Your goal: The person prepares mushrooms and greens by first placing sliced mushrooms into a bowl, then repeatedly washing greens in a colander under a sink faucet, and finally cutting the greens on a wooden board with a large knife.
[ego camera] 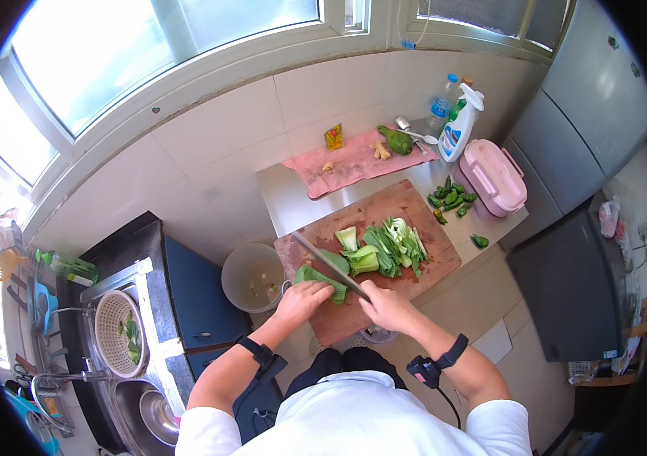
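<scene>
My right hand (385,305) grips the handle of a kitchen knife (329,263), its blade slanting up and left across the wooden cutting board (369,199). Left of the blade, my left hand (304,297) presses on green leaves (319,276) of a leafy vegetable. Another leafy part (334,261) lies just right of the blade, partly hidden by it. Pale cut stalk pieces (363,259) sit beside that. Farther right is a heap of sliced greens (397,248).
Small green peppers (453,196), a pink lunch box (494,176) and a spray bottle (460,125) stand right of the board. Behind it, ginger (380,151) lies on a pink cloth (352,171). A bucket (252,256) stands left, beyond it a sink (124,393) and colander (108,336).
</scene>
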Tool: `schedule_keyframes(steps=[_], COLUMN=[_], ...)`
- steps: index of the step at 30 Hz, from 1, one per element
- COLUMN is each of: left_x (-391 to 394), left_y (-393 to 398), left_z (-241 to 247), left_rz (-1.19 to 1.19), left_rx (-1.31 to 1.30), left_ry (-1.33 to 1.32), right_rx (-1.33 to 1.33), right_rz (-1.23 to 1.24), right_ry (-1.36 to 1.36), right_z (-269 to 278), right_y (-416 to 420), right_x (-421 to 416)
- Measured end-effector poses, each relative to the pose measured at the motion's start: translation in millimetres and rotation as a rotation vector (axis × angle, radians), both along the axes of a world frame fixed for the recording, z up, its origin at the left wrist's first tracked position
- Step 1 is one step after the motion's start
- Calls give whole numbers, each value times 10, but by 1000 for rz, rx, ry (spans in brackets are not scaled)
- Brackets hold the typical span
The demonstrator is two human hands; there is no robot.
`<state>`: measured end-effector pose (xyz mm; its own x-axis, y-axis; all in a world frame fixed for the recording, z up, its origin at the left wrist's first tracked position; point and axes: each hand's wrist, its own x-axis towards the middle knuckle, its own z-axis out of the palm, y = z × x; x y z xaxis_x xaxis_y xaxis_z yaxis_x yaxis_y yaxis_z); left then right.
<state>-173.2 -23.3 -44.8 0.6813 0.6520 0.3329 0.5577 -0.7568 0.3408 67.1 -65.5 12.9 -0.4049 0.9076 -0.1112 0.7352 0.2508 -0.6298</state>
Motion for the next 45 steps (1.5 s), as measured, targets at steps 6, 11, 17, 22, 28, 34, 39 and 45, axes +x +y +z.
schedule_keyframes(steps=[6, 11, 17, 22, 28, 34, 39, 45], left_x=[-55, -53, -107, -189, -215, -179, -197, -42], left_y=[0, -7, -56, -76, -51, -75, -103, 132], left_z=[10, -37, 90, 28, -36, -85, 17, 347], left_rz=[-14, -3, -28, -13, -45, -26, -28, 5], left_rx=[-10, 31, 91, -23, 2, 8, -47, -76], left_ry=[49, 4, -2, -12, 7, -38, -4, 123], right_rx=[-115, -211, -175, -200, -271, -289, -213, -474], right_rz=[113, 129, 11, 26, 130, 109, 18, -248], right_ry=[-55, -113, 77, 97, -7, 50, 236, 817], right_z=[481, 436, 66, 306, 465, 130, -95, 106], right_y=[-110, -97, -6, -2, -75, 20, 61, -130], right_x=[184, 151, 14, 105, 166, -11, -123, 265])
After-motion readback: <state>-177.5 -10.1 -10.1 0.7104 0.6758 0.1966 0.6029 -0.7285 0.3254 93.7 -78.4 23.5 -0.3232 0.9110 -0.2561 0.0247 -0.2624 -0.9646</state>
